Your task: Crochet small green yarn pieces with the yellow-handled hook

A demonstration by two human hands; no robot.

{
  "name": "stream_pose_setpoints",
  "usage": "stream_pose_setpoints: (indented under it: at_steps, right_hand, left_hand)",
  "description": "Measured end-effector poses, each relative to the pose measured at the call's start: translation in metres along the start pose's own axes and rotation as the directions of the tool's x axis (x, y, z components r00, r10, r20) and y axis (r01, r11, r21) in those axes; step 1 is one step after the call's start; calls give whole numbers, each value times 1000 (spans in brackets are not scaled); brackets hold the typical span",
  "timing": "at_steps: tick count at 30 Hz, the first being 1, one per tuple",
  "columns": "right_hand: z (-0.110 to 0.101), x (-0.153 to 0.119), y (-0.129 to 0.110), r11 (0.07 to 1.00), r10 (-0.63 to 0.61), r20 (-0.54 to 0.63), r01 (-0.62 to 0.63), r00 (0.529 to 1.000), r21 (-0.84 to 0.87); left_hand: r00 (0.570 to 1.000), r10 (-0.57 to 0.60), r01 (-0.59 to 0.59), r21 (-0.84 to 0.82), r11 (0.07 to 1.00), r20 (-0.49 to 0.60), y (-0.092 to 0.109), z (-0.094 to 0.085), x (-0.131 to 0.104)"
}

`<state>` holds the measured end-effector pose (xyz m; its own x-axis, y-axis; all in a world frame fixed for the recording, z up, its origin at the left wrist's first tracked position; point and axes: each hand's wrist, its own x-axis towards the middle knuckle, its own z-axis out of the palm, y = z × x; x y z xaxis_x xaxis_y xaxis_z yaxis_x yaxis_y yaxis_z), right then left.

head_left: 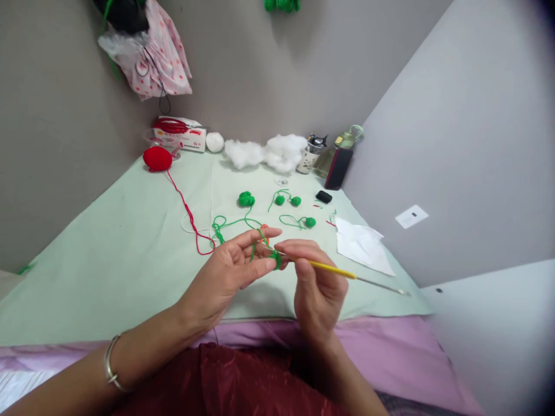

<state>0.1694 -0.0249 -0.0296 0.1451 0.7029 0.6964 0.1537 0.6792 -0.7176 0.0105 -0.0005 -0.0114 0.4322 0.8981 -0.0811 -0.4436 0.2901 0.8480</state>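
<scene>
My left hand (236, 260) pinches a small green crocheted piece (276, 260) between thumb and fingers, with green yarn running over its raised index finger. My right hand (318, 277) grips a crochet hook (333, 268) by its yellow handle; one metal end points right, and the other meets the green piece. The yarn trails back to a green yarn ball (246, 199). Behind my fingertips an orange object (265, 233) shows in part. Small green balls with yarn tails (295, 201) (310, 222) lie beyond my hands.
On the pale green tablecloth (130, 260) are a red yarn ball (157, 158) at left, white stuffing (284, 152), a white ball (214, 142), a pen cup (309, 159), a phone (339, 169), a black case (324, 196) and white paper (364, 245). Walls stand behind and right.
</scene>
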Motion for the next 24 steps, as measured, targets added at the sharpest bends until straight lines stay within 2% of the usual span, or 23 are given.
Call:
stream_pose_setpoints:
  at_steps: [2,4,6,8,10,12,15,18,24]
  right_hand:
    - [2,-3,0,995,-47,14,48,999,-93]
    - [2,-6,0,962,-141,25,143,990,-234]
    - [1,-9,-1,887,-259,77,268,963,-377]
    - [-1,-9,-2,852,-309,96,320,946,-415]
    - [-4,-6,-2,921,-236,17,229,972,-315]
    - [-6,-3,-3,990,-84,-87,74,993,-117]
    - [-4,-1,-2,994,72,-65,-66,995,84]
    - [-1,-2,0,992,89,-1,-88,996,88]
    - [-3,-4,5,968,196,-6,-193,981,162]
  left_hand:
    - [999,52,-52,15,999,-8,-3,2,0]
    - [998,48,-48,1,999,-36,-6,2,1]
    - [999,-25,24,-46,999,-30,-7,2,2]
    - [995,-99,99,-94,991,-3,-5,0,5]
    - [993,-121,121,-125,985,7,-2,-3,6]
    - [996,-86,84,-140,987,-9,-1,-4,6]
    - [1000,19,-20,-73,997,-22,-2,-3,4]
    - [996,86,-86,-4,996,18,-7,-2,2]
    - [997,54,-53,-14,998,53,-8,-2,1]
